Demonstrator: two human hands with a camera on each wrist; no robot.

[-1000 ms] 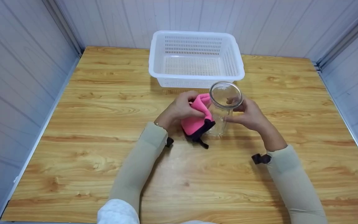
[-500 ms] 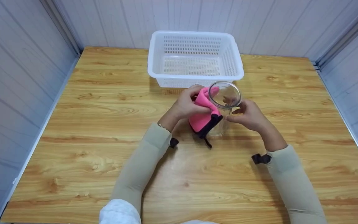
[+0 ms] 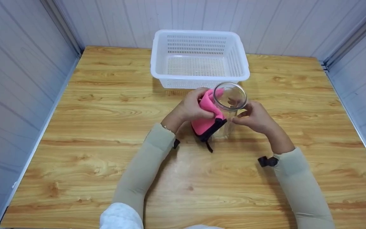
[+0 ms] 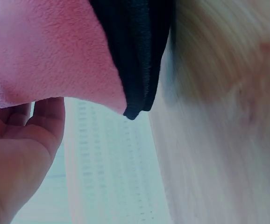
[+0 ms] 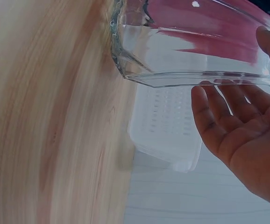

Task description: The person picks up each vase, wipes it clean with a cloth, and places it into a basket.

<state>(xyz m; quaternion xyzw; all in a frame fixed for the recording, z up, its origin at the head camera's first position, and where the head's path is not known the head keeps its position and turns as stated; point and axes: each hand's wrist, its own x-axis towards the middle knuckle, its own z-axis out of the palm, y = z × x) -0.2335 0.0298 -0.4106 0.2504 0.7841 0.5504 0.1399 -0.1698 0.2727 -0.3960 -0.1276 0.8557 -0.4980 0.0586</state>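
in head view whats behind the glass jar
Fingers of the right hand show through the glass jar; the white basket stands farther back. Anything behind the overlapping pink cloth is hidden.

- Basket point(image 3: 200, 77): white, rectangular, upright, slotted through sides and floor.
- Table point(image 3: 84, 149): under the basket, yellow-brown, wood-grained.
- Back wall point(image 3: 202, 14): just behind the basket, pale, thinly lined.
- Left wall point(image 3: 21, 79): well left of the basket, blue-grey, streaked.
- Right wall point(image 3: 361, 82): well right of the basket, pale blue-grey.
- Corner strips point(image 3: 61, 28): grey, one to either side of the basket.

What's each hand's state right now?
Left hand: closed, holding the pink fabric item.
Right hand: closed on the clear glass jar, holding it.
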